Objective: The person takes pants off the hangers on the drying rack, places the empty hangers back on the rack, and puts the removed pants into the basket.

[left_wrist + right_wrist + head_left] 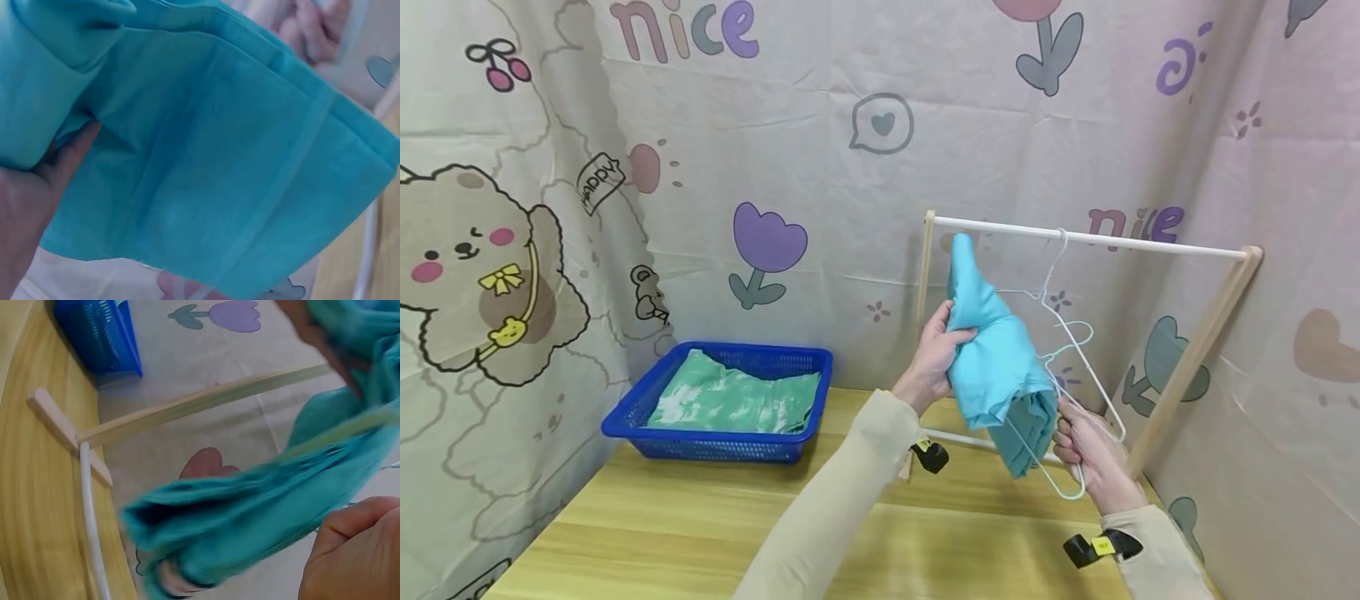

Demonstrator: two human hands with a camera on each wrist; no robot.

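The left hand (934, 354) is pinching the blue cloth (996, 358), its thumb pressing on the near face and its other fingers going out of sight behind the folds, so the gap between them is no wider than the bunched fabric. From that grip the cloth is running lengthwise down and to the right, its narrow tip standing above the left fingers and its loose, layered end hanging next to the right ones. The right hand (1086, 446) is curling its fingers closely around the loose hanger (1069, 498); whether they are also catching the cloth's edge, I cannot tell. The hanger's hook is pointing up above those fingers, while its lower part is slanting across the cloth's near face. The right hand is lying nearer the layered end, the left nearer the tip. Another hanger (1122, 429) is dangling just beside the right fingers.
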